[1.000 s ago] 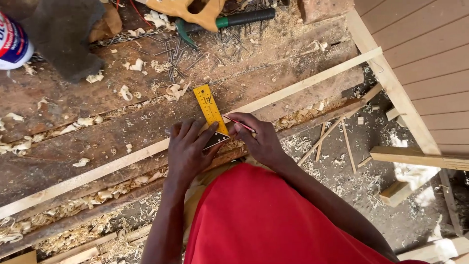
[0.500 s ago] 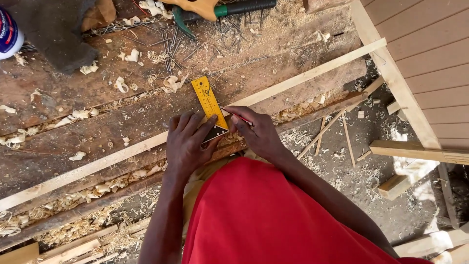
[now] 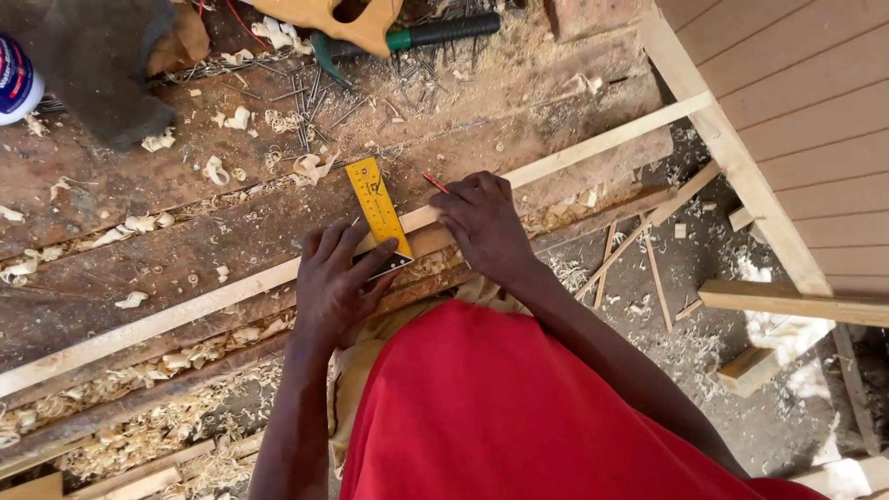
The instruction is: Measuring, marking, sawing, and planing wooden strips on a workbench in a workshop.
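At the far left we see a white bottle [image 3: 17,81] at the frame edge and a dark grey cloth [image 3: 102,65] on the worn wooden tabletop [image 3: 139,250], with curled shavings [image 3: 222,171] and loose nails [image 3: 310,106] scattered over it. Further along the back lie a tan saw handle [image 3: 338,18] and a green-handled tool [image 3: 417,37]. Nothing blocks the work.

A long pale wood strip [image 3: 185,310] runs diagonally across the tabletop. Our left hand [image 3: 338,278] presses the yellow square [image 3: 375,204] flat across the strip, fingers spread over its lower end, so this grip is a hold-down, not a closed fist. Just beside its right edge, our right hand [image 3: 482,222] is closed around a red pencil [image 3: 435,182], its tip at the strip.

To the right, thin offcuts [image 3: 648,250] lie on the sawdust-strewn ground beside a panelled wooden wall [image 3: 796,120].
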